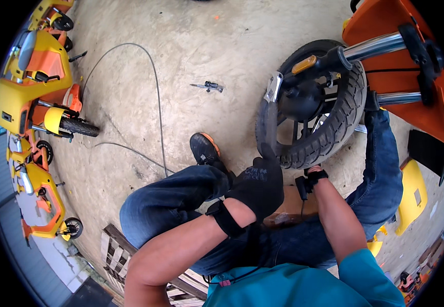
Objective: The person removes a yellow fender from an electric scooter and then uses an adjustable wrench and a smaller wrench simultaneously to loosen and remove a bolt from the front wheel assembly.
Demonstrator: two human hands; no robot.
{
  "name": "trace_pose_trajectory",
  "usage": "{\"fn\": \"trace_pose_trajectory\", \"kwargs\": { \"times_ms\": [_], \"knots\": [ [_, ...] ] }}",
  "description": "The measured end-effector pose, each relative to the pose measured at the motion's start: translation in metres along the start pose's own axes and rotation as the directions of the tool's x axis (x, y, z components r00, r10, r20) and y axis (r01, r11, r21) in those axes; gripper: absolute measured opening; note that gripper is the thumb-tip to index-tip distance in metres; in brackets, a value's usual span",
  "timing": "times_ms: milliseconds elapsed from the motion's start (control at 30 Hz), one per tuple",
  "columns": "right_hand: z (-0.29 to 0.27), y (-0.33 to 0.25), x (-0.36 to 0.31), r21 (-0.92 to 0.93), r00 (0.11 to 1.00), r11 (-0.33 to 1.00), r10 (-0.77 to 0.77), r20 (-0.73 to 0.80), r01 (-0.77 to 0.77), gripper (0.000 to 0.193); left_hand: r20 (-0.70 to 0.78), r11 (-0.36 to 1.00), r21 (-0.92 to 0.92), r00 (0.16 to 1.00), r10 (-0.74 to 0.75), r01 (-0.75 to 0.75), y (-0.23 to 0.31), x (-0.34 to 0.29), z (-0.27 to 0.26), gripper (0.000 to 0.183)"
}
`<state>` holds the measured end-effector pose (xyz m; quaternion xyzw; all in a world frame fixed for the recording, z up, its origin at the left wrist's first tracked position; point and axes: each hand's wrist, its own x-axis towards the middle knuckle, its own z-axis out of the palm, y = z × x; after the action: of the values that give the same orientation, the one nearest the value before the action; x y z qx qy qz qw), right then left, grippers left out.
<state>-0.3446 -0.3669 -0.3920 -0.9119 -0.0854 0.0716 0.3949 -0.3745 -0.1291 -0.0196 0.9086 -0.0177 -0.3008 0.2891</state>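
Observation:
My left hand [260, 187], in a black glove with a strap at the wrist, is closed round the dark handle of a wrench [272, 88]. The wrench's silver head lies beside the hub [301, 101] of a scooter's front wheel, at the lower end of the fork [329, 60]. I cannot tell whether its jaws grip anything. The black knobbly tyre [342, 125] stands tilted before me. My right hand [312, 169] reaches behind the tyre's lower edge; only a bit near the strapped wrist shows, and its fingers are hidden.
An orange body panel [401, 97] rises at the right, with a yellow panel [412, 197] on the floor below. A small dark tool [209, 87] lies on the concrete. A grey cable [158, 97] loops at left, near parked yellow scooters [37, 84]. Cardboard [291, 207] lies between my legs.

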Motion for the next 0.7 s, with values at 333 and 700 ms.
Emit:
{"fn": "trace_pose_trajectory", "kwargs": {
  "times_ms": [333, 700],
  "knots": [
    [0.011, -0.016, 0.078, 0.146, 0.982, 0.971, 0.187, 0.037, -0.19, 0.039, 0.022, 0.999, -0.024, 0.999, -0.039, 0.039, -0.001, -0.003, 0.0, 0.069],
    [0.007, -0.006, 0.022, 0.159, 0.939, 0.928, 0.343, -0.019, -0.336, 0.036, -0.107, 0.994, 0.029, 0.989, 0.105, -0.102, -0.009, -0.004, 0.003, 0.073]
  ]
}}
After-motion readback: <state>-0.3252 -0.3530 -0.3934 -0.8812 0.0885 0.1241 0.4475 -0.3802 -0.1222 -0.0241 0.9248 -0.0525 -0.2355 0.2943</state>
